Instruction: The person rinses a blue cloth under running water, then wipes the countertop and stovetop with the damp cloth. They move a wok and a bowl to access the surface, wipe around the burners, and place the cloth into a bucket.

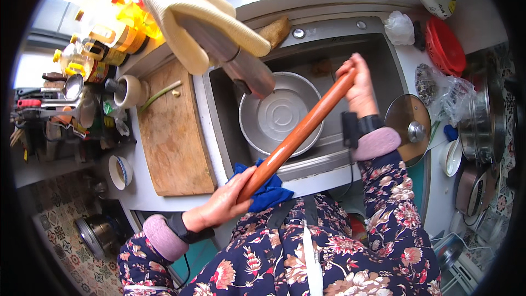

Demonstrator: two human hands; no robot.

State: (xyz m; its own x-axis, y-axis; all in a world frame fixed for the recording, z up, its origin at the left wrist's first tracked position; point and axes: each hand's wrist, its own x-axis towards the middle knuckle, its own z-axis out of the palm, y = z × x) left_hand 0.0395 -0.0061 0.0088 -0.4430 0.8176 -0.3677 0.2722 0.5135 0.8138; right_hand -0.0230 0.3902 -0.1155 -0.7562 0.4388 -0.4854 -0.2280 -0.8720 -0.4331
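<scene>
A long, glossy reddish-brown rolling pin (298,137) slants across the front of the sink (224,107), its far end up and to the right. My left hand (222,205) grips its near end, close to a blue cloth (268,192) on the sink's front edge. Around the far end the fingers of my right hand (359,85) are wrapped, above the sink. Below the pin, a round metal basin (263,112) sits in the sink; the pin hides part of its right side. The faucet (246,71), with a cream glove (189,22) draped over it, reaches over the basin.
Left of the sink lies a wooden cutting board (172,142) with a green stalk on it. A bowl (120,172) and a mortar (130,91) stand beyond it. To the right are a glass lid (408,126), plastic bags (452,93) and a red basket (442,46).
</scene>
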